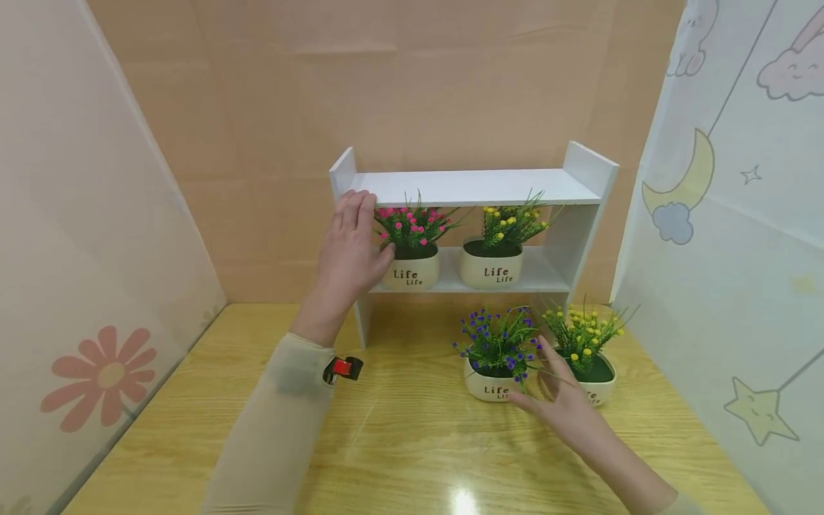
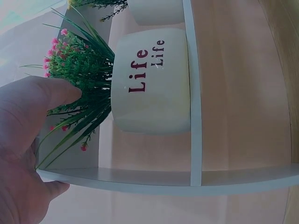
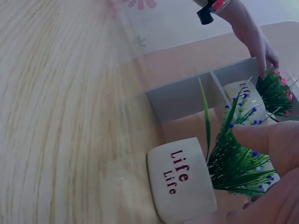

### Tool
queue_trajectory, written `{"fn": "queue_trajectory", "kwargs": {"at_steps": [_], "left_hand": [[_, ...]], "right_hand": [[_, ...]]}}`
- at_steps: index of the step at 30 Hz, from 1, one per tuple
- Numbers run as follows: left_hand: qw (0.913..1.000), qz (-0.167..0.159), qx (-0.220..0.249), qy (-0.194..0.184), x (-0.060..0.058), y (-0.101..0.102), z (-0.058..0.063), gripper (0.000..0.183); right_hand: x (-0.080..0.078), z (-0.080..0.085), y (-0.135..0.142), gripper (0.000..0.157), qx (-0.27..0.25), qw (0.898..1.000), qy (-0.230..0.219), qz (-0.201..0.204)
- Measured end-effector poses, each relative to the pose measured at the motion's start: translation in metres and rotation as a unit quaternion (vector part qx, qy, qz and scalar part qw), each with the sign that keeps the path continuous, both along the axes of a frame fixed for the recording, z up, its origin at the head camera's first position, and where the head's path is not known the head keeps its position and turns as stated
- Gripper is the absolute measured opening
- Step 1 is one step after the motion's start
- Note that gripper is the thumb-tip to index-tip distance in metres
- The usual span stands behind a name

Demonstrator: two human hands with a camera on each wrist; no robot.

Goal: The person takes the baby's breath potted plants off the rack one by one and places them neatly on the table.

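Observation:
My left hand rests at the left side of the white shelf unit, its fingers straight along the side panel. Its thumb reaches in front of the pot of pink flowers, which stands on the middle board. In the left wrist view the thumb overlaps the green leaves. On the table, my right hand is spread at the right side of the pot of purple flowers. Its thumb is at the pot's front and its fingers reach behind, beside the pot of yellow flowers, which the hand partly hides.
Another pot of yellow flowers stands on the middle board, right of the pink ones. The wooden table carries the shelf unit. A brown backdrop rises behind, with printed panels on both sides.

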State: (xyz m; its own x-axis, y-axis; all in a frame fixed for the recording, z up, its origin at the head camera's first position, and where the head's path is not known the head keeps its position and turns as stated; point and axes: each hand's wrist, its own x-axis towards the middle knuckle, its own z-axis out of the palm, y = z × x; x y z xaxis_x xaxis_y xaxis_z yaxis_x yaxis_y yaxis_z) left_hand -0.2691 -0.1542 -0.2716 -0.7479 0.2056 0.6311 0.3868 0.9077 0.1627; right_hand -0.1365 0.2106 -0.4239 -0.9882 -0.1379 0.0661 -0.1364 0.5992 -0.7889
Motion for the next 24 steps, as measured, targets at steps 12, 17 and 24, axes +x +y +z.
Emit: {"fn": "queue_trajectory", "kwargs": {"at_steps": [12,17,24], "left_hand": [[1.0,0.001,0.002,-0.007,0.001,0.001,0.001,0.089],[1.0,0.001,0.009,-0.002,0.002,-0.001,0.0,0.087],[1.0,0.004,0.003,-0.007,0.001,-0.002,0.002,0.088]], "right_hand": [[0.018,0.036,0.009,0.122,-0.032,0.998,0.059,0.021],[0.014,0.058,0.007,0.118,-0.007,0.993,0.117,0.02],[0.005,0.09,0.008,0.114,0.031,0.981,0.19,0.017]]}}
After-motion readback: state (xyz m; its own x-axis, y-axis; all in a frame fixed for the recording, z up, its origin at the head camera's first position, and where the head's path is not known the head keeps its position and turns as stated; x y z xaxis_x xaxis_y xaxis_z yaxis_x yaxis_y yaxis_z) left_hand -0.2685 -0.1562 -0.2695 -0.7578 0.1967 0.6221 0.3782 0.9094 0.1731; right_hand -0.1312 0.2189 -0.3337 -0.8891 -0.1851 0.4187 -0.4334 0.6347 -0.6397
